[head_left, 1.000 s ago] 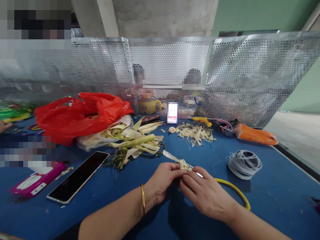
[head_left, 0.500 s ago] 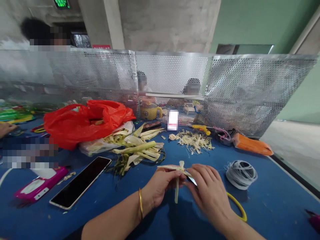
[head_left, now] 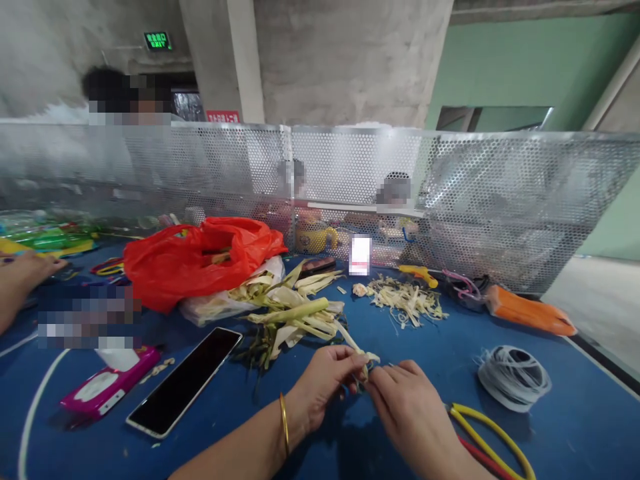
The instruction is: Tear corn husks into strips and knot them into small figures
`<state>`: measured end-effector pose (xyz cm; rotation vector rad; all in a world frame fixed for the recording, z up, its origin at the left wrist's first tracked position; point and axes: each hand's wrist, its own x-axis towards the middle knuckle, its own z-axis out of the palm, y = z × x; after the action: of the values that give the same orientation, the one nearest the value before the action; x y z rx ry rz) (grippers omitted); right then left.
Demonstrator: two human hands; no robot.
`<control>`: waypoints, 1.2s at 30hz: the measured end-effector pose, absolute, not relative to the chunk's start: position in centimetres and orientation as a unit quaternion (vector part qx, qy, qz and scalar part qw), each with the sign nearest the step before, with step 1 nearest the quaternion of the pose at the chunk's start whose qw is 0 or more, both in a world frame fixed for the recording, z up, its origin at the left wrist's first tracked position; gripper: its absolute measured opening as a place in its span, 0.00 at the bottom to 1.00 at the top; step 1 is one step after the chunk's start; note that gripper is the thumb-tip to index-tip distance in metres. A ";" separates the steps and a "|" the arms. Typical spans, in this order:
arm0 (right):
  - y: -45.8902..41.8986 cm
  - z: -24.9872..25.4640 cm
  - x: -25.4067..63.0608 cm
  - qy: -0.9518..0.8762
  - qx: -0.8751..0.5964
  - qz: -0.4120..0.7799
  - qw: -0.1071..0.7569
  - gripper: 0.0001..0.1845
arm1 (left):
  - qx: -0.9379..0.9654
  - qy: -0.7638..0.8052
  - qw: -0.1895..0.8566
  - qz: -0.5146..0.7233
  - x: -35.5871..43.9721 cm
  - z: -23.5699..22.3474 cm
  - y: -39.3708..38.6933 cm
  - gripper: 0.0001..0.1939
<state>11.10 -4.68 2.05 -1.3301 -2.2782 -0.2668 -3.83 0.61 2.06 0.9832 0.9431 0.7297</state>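
My left hand (head_left: 330, 380), with a gold bangle at the wrist, pinches a pale corn husk strip (head_left: 356, 345) between thumb and fingers. The strip is bunched into a small knot-like piece, and one end points up and away to the left. My right hand (head_left: 407, 403) is closed against the same piece from the right, its fingertips at the bunched part. What lies inside its fingers is partly hidden. Beside my right wrist, a tool with yellow and red looped handles (head_left: 493, 433) lies on the blue table; its head is hidden.
Husk pile (head_left: 295, 317), husk shreds (head_left: 407, 300), red plastic bag (head_left: 200, 263), phone (head_left: 185, 381), magenta pack (head_left: 107, 383), string spool (head_left: 515, 379), yellow glue gun (head_left: 419, 275), orange pack (head_left: 530, 310). Perforated metal screen (head_left: 350, 157) behind. Another person's hand (head_left: 25, 283) at left.
The view has shifted, so the table things appear lower and further right. The husk strip is now turned and bunched between my hands. A shiny edge by my right fingers no longer shows.
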 end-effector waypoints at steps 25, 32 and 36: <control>-4.0 2.0 12.3 -0.473 -0.497 0.611 0.395 0.15 | 0.535 0.352 0.751 0.163 -3.7 1.5 -0.7 0.16; -4.3 2.0 11.8 -0.469 -0.547 0.510 0.469 0.14 | 0.551 0.352 0.743 0.140 -3.6 1.7 -1.0 0.15; -4.0 1.9 12.0 -0.498 -0.564 0.453 0.478 0.14 | 0.560 0.353 0.739 0.130 -3.8 1.6 -1.0 0.16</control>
<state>12.01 -3.96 1.91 -1.3778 -1.2168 1.1070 -3.77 -1.03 1.56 1.2281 0.7742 0.2863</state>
